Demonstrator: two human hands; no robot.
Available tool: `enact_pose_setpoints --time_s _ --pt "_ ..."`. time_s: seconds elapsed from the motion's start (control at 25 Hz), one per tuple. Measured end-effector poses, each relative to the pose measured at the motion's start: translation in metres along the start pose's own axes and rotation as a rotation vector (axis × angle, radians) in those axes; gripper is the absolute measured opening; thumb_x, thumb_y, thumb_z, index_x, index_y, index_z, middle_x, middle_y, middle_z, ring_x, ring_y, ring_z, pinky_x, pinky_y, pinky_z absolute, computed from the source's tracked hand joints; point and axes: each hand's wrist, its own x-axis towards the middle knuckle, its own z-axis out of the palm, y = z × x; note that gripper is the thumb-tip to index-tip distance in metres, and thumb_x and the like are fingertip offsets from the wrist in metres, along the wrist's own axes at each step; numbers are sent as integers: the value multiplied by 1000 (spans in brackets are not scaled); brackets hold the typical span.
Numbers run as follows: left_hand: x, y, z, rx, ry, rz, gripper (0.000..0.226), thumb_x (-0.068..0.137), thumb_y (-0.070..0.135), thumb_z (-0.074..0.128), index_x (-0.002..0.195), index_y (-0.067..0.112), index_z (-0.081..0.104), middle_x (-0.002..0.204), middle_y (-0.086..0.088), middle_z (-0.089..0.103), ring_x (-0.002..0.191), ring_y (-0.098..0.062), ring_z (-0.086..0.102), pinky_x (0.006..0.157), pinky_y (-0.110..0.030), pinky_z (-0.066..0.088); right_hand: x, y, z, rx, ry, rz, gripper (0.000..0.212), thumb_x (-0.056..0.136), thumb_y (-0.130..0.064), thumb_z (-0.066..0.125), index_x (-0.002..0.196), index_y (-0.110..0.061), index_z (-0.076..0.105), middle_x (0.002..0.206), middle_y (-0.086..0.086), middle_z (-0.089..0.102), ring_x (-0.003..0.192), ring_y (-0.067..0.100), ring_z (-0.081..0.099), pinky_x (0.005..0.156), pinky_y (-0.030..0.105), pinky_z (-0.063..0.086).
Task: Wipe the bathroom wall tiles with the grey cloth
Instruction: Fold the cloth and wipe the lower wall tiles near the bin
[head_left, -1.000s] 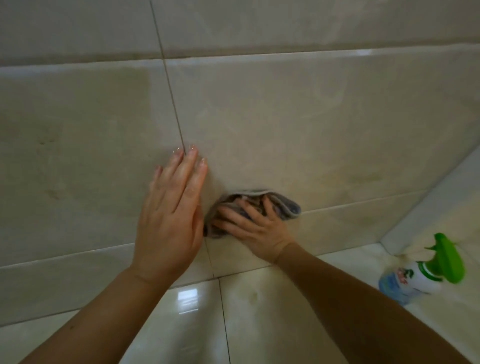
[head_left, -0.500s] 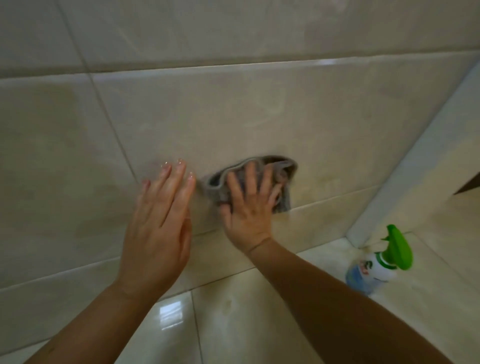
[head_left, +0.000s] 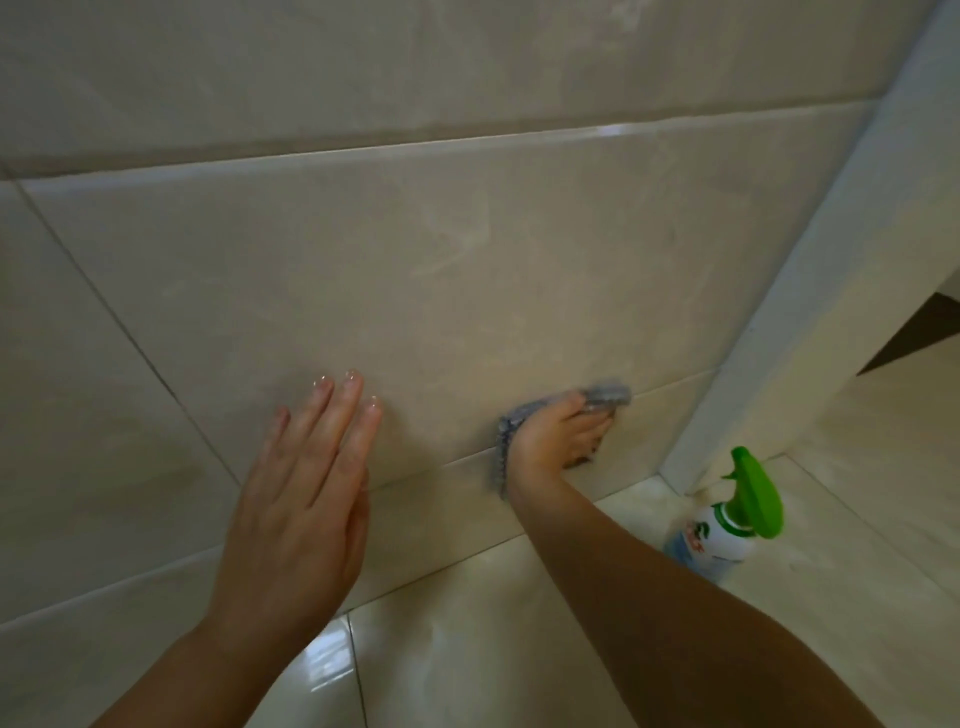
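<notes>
A spray bottle (head_left: 724, 525) with a green trigger head (head_left: 756, 493) and a white and blue body stands on the glossy cream floor tiles (head_left: 467, 649). Its label is too blurred to read. Just behind the bottle rises a pale corner post (head_left: 810, 322). Further behind the bottle, to the right, is a dark opening (head_left: 914, 338).

The wall tiles (head_left: 467, 260) are finished in beige, faintly marbled with paler streaks. The grey cloth (head_left: 608, 393) is tinged blue (slightly). The spray bottle (head_left: 727, 525) is coloured white, green-triggered, blue-based. The floor (head_left: 493, 649) is tiled cream.
</notes>
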Motion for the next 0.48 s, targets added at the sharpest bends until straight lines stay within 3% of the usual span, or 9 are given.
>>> enact_pose_setpoints --time_s 0.16,0.24,0.36,0.4,0.48 --pt "19 16 15 11 -23 5 52 94 7 44 146 1 37 156 -17 32 147 -32 25 122 -46 16 48 -60 -6 -106 110 -500 63 97 -33 24 151 -1 18 161 15 14 149 32 9 120 38 1" --pt "25 22 19 34 -63 21 56 95 14 45 149 4 33 158 -16 28 149 -32 21 122 -45 13 82 -55 -19 -103 112 -436 59 101 -32 23 152 -3 15 161 13 13 149 28 9 119 36 1" --pt "31 30 24 84 -137 6 65 94 31 44 152 8 27 161 -15 22 150 -30 16 122 -47 12 96 -25 -33 -14 79 -44 54 106 -32 22 154 -10 12 163 8 11 149 25 13 119 37 4" --pt "34 33 25 83 -144 1 67 94 35 44 152 8 27 161 -15 22 151 -30 16 122 -48 13 94 -26 -30 -16 80 -32 54 106 -32 22 154 -11 12 163 7 11 149 25 13 120 39 4" --pt "40 37 29 76 -141 12 67 93 38 44 152 8 28 161 -15 21 151 -30 15 121 -49 14 101 -50 -26 -72 121 -218 53 106 -27 26 153 -7 13 162 8 13 149 24 13 120 38 2"
